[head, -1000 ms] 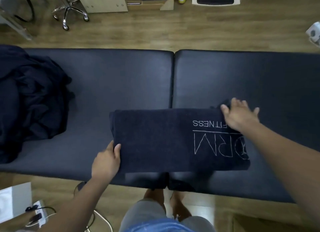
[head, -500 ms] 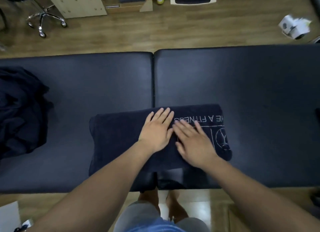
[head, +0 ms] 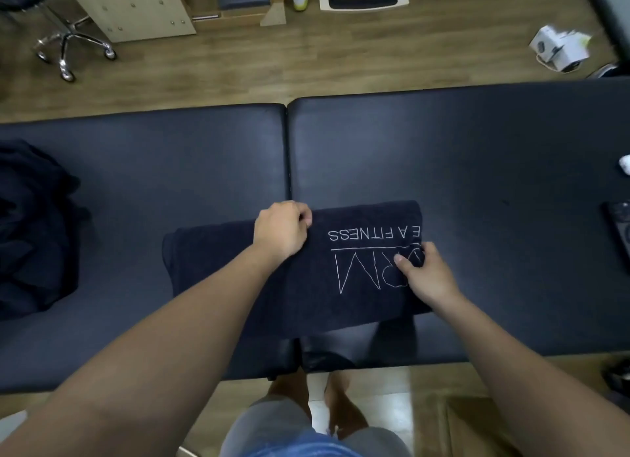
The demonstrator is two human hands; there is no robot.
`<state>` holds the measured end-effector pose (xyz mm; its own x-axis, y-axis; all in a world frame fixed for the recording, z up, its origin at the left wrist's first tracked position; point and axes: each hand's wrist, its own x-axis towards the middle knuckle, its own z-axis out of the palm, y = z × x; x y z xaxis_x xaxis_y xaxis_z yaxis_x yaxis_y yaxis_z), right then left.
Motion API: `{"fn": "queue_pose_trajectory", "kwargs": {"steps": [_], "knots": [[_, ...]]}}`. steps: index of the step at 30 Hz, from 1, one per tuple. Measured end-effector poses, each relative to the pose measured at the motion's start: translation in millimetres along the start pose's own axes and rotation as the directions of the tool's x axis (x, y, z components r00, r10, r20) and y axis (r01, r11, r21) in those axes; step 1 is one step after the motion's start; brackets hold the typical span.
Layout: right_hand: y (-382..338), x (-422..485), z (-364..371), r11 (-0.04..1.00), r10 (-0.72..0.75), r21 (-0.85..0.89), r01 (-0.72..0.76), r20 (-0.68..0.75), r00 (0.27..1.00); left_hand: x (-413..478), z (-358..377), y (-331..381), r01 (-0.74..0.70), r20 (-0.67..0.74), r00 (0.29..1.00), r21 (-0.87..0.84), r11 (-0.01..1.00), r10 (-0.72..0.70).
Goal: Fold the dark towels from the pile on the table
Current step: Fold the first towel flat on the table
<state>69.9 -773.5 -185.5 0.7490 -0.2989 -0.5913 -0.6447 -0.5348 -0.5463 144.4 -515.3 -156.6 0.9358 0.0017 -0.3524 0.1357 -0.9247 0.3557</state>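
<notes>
A dark folded towel (head: 317, 306) with white lettering lies near the front edge of the black padded table (head: 477, 170). My left hand (head: 281, 229) grips the towel's far edge near its middle, fingers curled over the fabric. At the towel's right end, my right hand (head: 426, 274) pinches the fabric, thumb on top by the lettering. A pile of dark towels (head: 30, 228) sits heaped at the table's left end.
A seam (head: 288, 156) splits the table into two pads. A small white object (head: 624, 165) and a dark object (head: 620, 224) lie at the table's right edge. On the wooden floor beyond stand a chair base (head: 68, 52), a wooden cabinet (head: 136, 9) and a white box (head: 560, 49).
Half a second ago both hands lay flat on the middle of the towel. Now the left grips the far edge and the right pinches the right end, which looks folded over.
</notes>
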Motion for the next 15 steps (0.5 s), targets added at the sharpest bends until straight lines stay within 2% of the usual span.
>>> {"fn": "queue_pose_trajectory", "kwargs": {"steps": [2, 4, 5, 6, 8, 9, 11, 12, 13, 15], "knots": [[-1, 5, -5, 0.987, 0.111, 0.108, -0.115, 0.044, 0.993, 4, -1, -11, 0.065, 0.001, 0.998, -0.114, 0.991, -0.065], [-1, 8, -10, 0.97, 0.177, 0.153, -0.188, 0.087, 0.98, 5, -8, -32, 0.119, -0.028, 0.99, -0.394, 0.911, -0.141], [-3, 8, -11, 0.978, 0.172, 0.111, -0.179, 0.071, 0.983, 2, -11, -43, 0.123, -0.056, 0.984, -0.485, 0.866, -0.171], [-7, 8, -9, 0.993, 0.118, 0.018, -0.118, 0.014, 0.993, -1, -14, -48, 0.081, -0.117, 0.982, -0.449, 0.89, -0.148], [-22, 5, 1, 0.974, -0.117, -0.209, 0.084, -0.149, 0.982, -15, -14, -37, -0.022, -0.223, 0.975, -0.203, 0.979, -0.025], [-34, 1, 10, 0.953, -0.232, -0.243, 0.18, -0.202, 0.952, -24, -7, -23, -0.117, -0.217, 0.972, -0.121, 0.986, 0.088], [-55, -7, 27, 0.935, -0.348, -0.168, 0.314, -0.253, 0.903, -43, 9, 6, -0.291, -0.039, 0.956, -0.006, 0.957, 0.291], [-61, -7, 31, 0.93, -0.368, -0.116, 0.35, -0.268, 0.89, -51, 19, 13, -0.313, 0.067, 0.949, 0.06, 0.948, 0.309], [-62, -3, 29, 0.931, -0.363, -0.065, 0.36, -0.271, 0.891, -55, 28, 11, -0.27, 0.098, 0.961, 0.128, 0.954, 0.259], [-55, 11, 17, 0.941, -0.335, -0.031, 0.338, -0.226, 0.914, -60, 31, -19, -0.047, 0.032, 0.999, 0.228, 0.972, 0.041]]}}
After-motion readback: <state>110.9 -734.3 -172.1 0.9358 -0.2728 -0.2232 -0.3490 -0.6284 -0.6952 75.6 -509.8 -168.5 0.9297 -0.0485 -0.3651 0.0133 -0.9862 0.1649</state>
